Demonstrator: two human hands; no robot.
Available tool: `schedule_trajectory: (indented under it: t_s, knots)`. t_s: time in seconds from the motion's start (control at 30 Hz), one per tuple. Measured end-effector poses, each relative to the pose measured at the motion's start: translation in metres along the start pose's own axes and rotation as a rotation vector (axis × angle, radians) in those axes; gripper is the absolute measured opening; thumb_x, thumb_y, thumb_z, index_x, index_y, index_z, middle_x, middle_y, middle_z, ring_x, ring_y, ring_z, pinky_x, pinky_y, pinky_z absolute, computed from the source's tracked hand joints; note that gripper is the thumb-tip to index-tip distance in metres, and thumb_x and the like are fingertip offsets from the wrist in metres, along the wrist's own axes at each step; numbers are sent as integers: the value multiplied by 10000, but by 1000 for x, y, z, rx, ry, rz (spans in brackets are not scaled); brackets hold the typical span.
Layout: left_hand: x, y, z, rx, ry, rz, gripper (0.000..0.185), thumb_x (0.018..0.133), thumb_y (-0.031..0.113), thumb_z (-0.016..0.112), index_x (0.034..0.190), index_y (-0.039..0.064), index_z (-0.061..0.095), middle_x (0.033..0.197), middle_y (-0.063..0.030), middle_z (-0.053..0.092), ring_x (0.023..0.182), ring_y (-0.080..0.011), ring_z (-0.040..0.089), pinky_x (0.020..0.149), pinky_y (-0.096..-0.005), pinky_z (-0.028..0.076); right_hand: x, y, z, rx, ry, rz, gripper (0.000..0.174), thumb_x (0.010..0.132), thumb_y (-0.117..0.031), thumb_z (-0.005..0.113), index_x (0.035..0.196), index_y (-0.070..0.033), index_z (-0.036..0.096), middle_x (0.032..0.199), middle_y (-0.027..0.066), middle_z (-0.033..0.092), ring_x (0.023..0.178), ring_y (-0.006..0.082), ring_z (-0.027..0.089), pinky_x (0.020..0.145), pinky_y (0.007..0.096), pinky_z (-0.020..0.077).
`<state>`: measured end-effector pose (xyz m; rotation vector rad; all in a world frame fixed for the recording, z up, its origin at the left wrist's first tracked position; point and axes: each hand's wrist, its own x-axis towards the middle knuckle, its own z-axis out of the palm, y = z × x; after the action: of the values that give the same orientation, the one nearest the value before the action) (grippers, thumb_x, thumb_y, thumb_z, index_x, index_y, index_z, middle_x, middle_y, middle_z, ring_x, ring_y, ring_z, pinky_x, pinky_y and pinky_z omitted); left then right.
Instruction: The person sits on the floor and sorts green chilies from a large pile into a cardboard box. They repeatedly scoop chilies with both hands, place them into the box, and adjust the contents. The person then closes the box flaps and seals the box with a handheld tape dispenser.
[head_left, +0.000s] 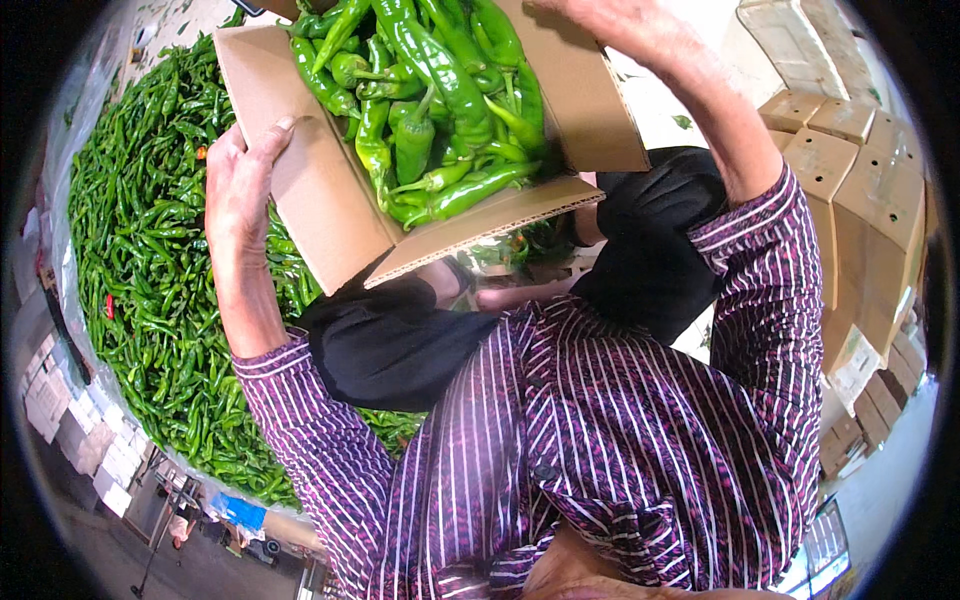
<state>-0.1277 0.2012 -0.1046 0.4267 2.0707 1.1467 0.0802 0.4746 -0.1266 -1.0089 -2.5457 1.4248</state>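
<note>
An open cardboard box is held up at the top of the view, its flaps folded out. Long green peppers fill much of it. My left hand grips the flap on the left side, thumb on the inner face. At the upper right, my right hand lies against the top of the opposite flap; its fingers are partly cut off by the picture's edge. Below the box are my legs in dark trousers.
A large heap of green peppers lies on plastic sheeting at the left. Stacked cardboard boxes stand at the right, near a pale crate. Loose peppers lie between my feet. A person is far off at the lower left.
</note>
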Motion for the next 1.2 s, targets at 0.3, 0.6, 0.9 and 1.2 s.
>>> schedule_trajectory:
  t_s: [0.3, 0.6, 0.9, 1.2]
  knots:
    - [29, -48, 15, -12, -183, -31, 359, 870, 129, 665, 1174, -62, 648, 1045, -125, 719, 893, -194, 688, 849, -327, 540, 15, 46, 20, -169, -98, 96, 384, 872, -344, 667, 1008, 15, 679, 750, 153, 674, 706, 231, 673, 652, 388, 536]
    - [41, -67, 4, 81, -154, -143, 377, 863, 158, 687, 1173, -53, 651, 1046, -111, 720, 874, -193, 679, 836, -339, 539, 21, 54, 49, -303, -57, -39, 420, 865, -344, 630, 933, 69, 668, 814, 301, 666, 799, 435, 680, 736, 493, 536]
    - [31, -26, 36, 539, 387, 610, 371, 871, 112, 677, 1222, -1, 633, 1009, -140, 697, 919, -221, 678, 770, -331, 558, -1, 28, 22, -535, -55, -94, 241, 828, -208, 616, 807, 24, 679, 701, 222, 675, 572, 366, 641, 550, 431, 524]
    - [41, -5, 109, 1119, -61, 1168, 462, 728, -36, 650, 1163, 118, 651, 1248, -133, 590, 1165, -325, 546, 929, -418, 524, -74, 15, 20, -967, 218, -939, 407, 837, -142, 615, 1218, -12, 558, 950, 103, 605, 993, 237, 632, 886, 342, 512]
